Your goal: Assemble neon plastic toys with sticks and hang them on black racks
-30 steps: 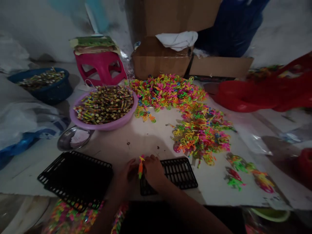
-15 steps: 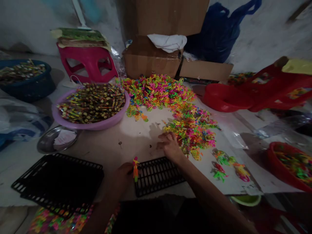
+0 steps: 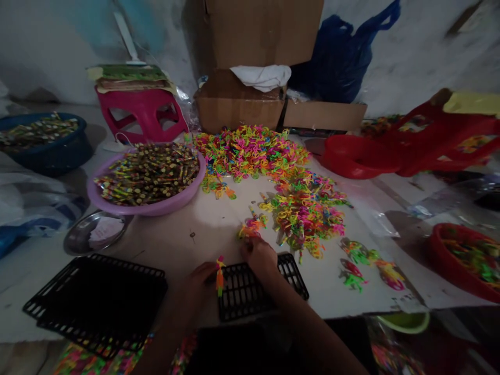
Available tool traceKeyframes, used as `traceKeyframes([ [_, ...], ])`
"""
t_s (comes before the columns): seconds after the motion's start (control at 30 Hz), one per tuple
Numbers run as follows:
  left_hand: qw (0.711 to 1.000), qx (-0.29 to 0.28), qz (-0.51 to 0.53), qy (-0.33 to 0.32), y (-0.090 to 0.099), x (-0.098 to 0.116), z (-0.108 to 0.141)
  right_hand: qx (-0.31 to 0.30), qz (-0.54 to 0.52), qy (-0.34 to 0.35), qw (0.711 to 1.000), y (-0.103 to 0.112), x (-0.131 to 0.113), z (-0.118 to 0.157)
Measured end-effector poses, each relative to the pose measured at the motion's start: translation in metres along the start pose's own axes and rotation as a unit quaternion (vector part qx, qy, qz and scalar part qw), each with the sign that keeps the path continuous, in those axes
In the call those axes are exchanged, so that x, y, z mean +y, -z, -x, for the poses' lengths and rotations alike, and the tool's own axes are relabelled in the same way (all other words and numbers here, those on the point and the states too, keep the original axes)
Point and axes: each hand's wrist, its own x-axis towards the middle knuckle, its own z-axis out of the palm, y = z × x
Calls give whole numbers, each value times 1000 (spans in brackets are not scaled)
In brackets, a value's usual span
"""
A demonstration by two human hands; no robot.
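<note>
A black slotted plastic tray lies in front of me at the table's near edge. A small pink, orange and green plastic figure stands at its left end. My left hand is closed at that same end, fingers against the tray's edge beside the figure; the exact grip is dark. Over the tray's far edge, my right hand has its fingers curled around a small cluster of colourful plastic toys, which sticks out past the fingertips. Just beyond lies a big pile of such toys.
Stacked black trays lie to the left. Behind them are a metal bowl and a purple basin of small printed tubes. Several loose toys lie at right, near a red basin. Cardboard boxes stand at the back.
My right hand has drawn back from the pile toward the tray, and a small cluster of toys has come away with it. The left hand stays at the tray's left end.
</note>
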Motion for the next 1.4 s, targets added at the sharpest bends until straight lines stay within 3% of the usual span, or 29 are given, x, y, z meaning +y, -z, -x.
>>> traceKeyframes([
  [0.07, 1000, -8, 9, -9, -1, 7, -3, -5, -94, -18, 995, 1, 6, -6],
  [0.13, 1000, -14, 13, -14, -2, 9, -4, -7, -238, -31, 971, 3, 14, -7],
  [0.27, 1000, -23, 1, 10, 0, -1, -2, -81, -506, -58, 857, 2, 25, 11],
  [0.33, 1000, -21, -13, 16, 1, -8, -1, -122, -541, -49, 830, -3, 23, 24],
  [0.43, 999, -37, -28, 2, 1, -16, -1, -107, -490, 23, 865, -16, 13, 36],
  [0.57, 998, -50, -14, -35, 0, -23, -4, -73, -341, 186, 919, -31, 0, 37],
  [0.63, 998, -55, -8, -38, 1, -24, -5, -62, -268, 224, 935, -36, -3, 35],
  [0.8, 997, -76, 3, -21, 5, -26, -7, -71, -123, 254, 957, -37, -6, 30],
  [1.07, 996, -85, -19, -16, 8, -9, -1, -116, 32, 265, 957, -19, -30, 30],
  [1.3, 998, -44, -13, 42, 5, -4, 2, -106, -105, 230, 962, -29, -21, 33],
  [1.4, 997, -36, -36, 55, 7, 0, 1, -77, -112, 216, 967, -38, -22, 37],
])
